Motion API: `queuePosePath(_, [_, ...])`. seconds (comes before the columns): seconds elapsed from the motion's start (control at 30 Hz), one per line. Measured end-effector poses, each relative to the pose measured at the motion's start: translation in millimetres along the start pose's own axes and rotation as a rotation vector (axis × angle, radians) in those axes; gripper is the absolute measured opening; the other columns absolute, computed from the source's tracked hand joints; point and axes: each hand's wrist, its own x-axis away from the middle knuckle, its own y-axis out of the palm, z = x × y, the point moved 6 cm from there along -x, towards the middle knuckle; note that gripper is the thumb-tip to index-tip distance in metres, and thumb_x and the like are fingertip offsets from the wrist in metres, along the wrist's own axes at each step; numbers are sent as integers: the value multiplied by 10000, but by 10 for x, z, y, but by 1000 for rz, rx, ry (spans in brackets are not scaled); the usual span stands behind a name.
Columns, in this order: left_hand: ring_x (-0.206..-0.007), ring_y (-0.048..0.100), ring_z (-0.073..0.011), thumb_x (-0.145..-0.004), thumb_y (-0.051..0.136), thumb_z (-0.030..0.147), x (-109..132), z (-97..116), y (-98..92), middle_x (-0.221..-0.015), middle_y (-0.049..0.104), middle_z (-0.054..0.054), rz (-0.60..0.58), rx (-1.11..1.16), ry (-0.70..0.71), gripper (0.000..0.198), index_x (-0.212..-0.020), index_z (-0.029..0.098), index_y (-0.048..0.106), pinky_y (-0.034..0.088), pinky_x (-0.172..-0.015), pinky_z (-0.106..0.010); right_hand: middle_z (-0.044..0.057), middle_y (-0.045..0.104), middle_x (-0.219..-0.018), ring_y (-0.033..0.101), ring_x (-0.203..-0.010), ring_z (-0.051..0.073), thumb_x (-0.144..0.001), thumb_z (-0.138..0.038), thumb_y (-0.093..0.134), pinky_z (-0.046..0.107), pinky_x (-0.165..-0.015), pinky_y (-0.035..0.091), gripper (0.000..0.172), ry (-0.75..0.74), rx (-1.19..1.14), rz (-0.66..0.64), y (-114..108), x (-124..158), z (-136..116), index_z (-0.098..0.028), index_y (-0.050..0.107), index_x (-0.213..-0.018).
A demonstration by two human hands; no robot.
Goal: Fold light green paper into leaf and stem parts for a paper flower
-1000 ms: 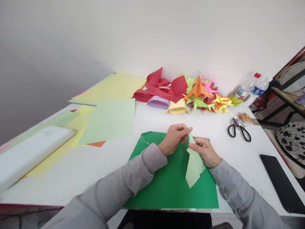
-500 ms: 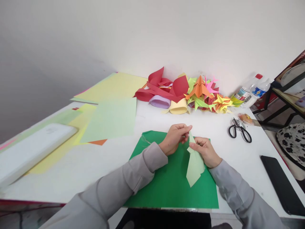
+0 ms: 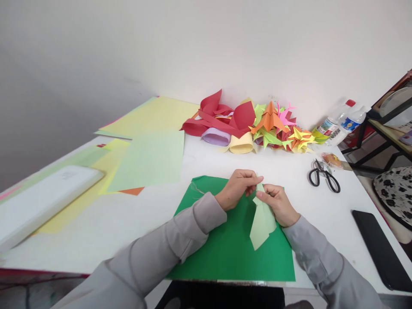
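Observation:
A pale green folded paper [image 3: 262, 221] is held up over a dark green sheet [image 3: 222, 253] on the white table. My left hand [image 3: 240, 187] pinches the narrow upper tip of the folded paper between thumb and fingers. Gripping its right side just below that tip is my right hand [image 3: 279, 204], thumb on the near face. The wider, pointed end of the paper hangs down toward me. Part of the paper is hidden behind my right fingers.
Red paper loops [image 3: 215, 118] and an orange folded paper plane [image 3: 270, 118] lie in a pile along the wall. To the right are black scissors [image 3: 323, 176], a black phone [image 3: 381, 249] and plastic bottles [image 3: 341, 124]. Pale green sheets [image 3: 151, 163] and a white box [image 3: 48, 201] lie left.
My left thumb and fingertips have shifted slightly right and down onto the paper's tip. The paper's lower end has swung a little to the left. My right hand stays nearly in place.

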Motion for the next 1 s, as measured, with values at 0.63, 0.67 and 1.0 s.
queuePosePath(0.63, [-397,359,-54,-634,750,332,-2,72,-56,-443,414,52,77,59,132,328,-500,148,516,223,-398,-209,-45,438,-514,365,-500,87,-668,-486,740,237,-487,286,407,-5,100,6,-14,6,-15,-167,516,-549])
queuePosePath(0.67, [-396,362,-54,-632,750,337,0,71,-53,-446,415,52,78,64,130,326,-504,148,518,223,-399,-208,-43,442,-517,370,-503,89,-669,-485,740,237,-487,290,403,-4,100,8,-14,5,-14,-167,519,-552])
queuePosePath(1.0, [-403,388,-63,-713,642,555,-1,87,-51,-496,454,32,88,118,77,433,-625,132,608,272,-382,-201,-30,494,-531,397,-510,96,-662,-485,743,236,-486,308,401,-11,102,10,-19,7,4,-169,530,-538])
